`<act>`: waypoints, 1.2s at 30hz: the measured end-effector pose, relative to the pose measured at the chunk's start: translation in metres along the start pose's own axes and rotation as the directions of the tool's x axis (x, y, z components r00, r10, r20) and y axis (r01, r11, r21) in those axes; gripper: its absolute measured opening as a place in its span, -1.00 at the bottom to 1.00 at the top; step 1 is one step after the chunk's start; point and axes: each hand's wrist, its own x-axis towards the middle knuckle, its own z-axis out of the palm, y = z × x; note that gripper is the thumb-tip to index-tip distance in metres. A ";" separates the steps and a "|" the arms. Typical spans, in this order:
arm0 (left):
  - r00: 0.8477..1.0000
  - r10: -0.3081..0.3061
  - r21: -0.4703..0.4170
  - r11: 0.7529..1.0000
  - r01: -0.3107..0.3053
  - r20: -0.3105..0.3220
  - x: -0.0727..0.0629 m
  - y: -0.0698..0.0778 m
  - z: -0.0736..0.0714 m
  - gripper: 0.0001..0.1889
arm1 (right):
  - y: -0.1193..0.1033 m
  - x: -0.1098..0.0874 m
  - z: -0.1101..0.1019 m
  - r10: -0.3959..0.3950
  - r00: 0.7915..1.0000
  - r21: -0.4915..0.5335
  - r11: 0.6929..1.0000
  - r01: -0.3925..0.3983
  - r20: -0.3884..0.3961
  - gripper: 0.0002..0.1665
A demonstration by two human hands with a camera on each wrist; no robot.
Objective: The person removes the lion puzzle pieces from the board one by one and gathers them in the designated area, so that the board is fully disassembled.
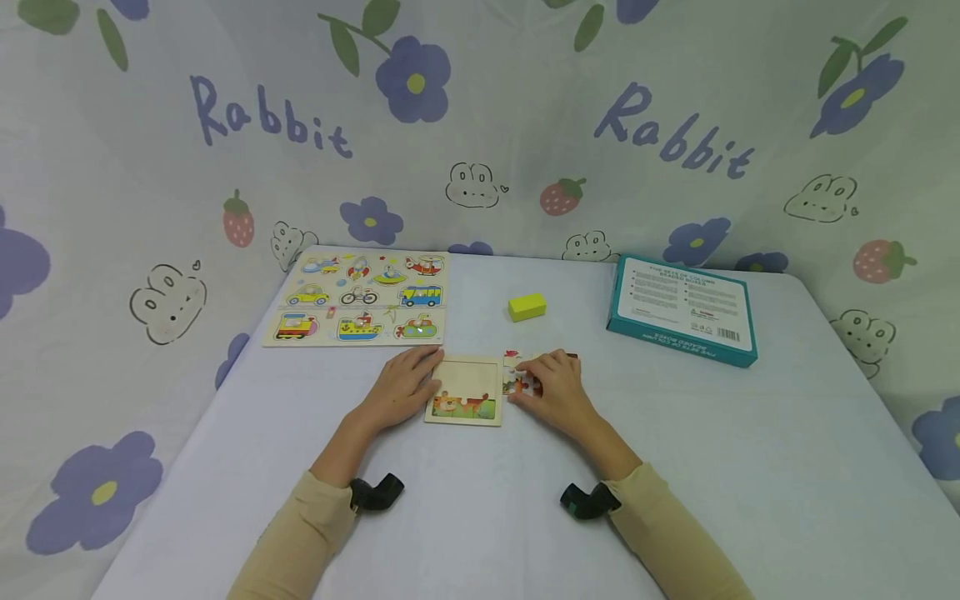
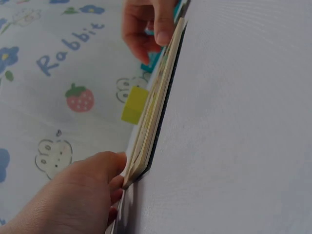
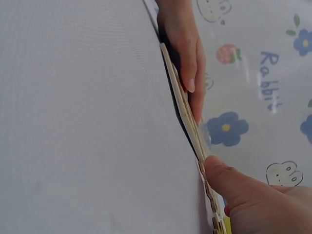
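Currently, the left hand (image 1: 403, 385), fingers nearly straight, touches the left edge of the puzzle tray (image 1: 468, 375). The right hand (image 1: 555, 390), fingers bent, partly covers loose puzzle pieces (image 1: 510, 380) beside the tray's right edge; any pinch cannot be determined. Beyond: yellow block (image 1: 527, 307), toward the table's (image 1: 480, 517) far edge; picture board (image 1: 330, 308), far left corner; teal box (image 1: 681, 310), far right corner.

The white table (image 1: 480, 525) bears a board (image 1: 356, 302), tray (image 1: 467, 375), puzzle pieces (image 1: 512, 383), yellow block (image 1: 527, 307) and teal box (image 1: 681, 310).
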 end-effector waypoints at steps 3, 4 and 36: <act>1.000 -0.009 0.007 1.000 0.009 0.010 0.000 0.001 0.000 -0.39 | -0.002 0.000 0.000 -0.024 1.000 0.013 1.000 0.023 0.001 -0.52; 1.000 -0.013 0.009 1.000 0.013 0.014 0.000 0.001 0.000 -0.37 | -0.003 0.000 0.001 -0.039 0.999 0.016 0.999 0.039 0.000 -0.54; 0.999 -0.050 0.108 0.993 0.048 0.014 0.001 0.005 0.003 -0.06 | -0.030 -0.008 0.012 -0.115 0.974 0.022 0.993 0.113 0.193 -0.60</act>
